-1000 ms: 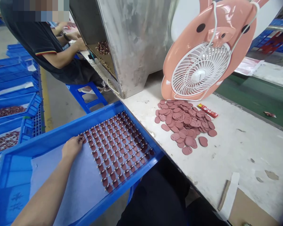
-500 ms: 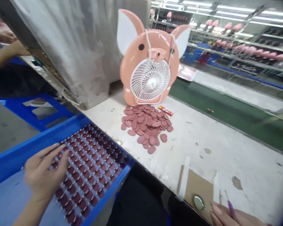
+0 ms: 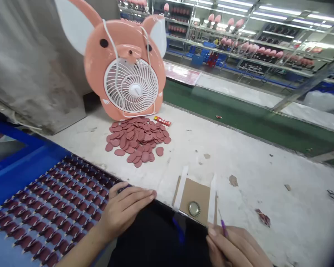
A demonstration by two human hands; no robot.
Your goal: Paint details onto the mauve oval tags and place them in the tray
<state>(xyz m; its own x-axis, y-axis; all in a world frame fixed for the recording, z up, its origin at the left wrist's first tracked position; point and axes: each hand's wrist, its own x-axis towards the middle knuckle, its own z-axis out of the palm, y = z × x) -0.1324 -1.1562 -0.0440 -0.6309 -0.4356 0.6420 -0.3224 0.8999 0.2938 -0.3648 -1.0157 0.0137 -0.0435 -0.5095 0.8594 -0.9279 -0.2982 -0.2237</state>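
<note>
My left hand [image 3: 125, 207] is over the table's front edge, beside the tray. Its fingers are pressed together and point right; a reddish spot shows at the fingertips, but I cannot make out what they hold. At the lower right, my right hand [image 3: 236, 246] is closed round a thin purple-handled tool [image 3: 223, 227] with a fine tip pointing up. Left of that hand, a bottle cap [image 3: 194, 208] lies on a piece of brown cardboard [image 3: 196, 191] with white strips along its sides. The blue tray [image 3: 48, 163] holds rows of dark red pieces [image 3: 54, 237].
A pile of flat reddish discs [image 3: 139, 139] lies in front of a pink pig-shaped fan [image 3: 128, 74]. Beside the pile is a small red and yellow packet [image 3: 162, 121]. Scraps [image 3: 263, 217] dot the white table [image 3: 239, 155]. A green strip [image 3: 239, 115] runs behind it.
My left hand has moved from above the tray rightward to the table edge, and its spread fingers have closed. The view has swung right. My right hand still holds the purple-handled tool.
</note>
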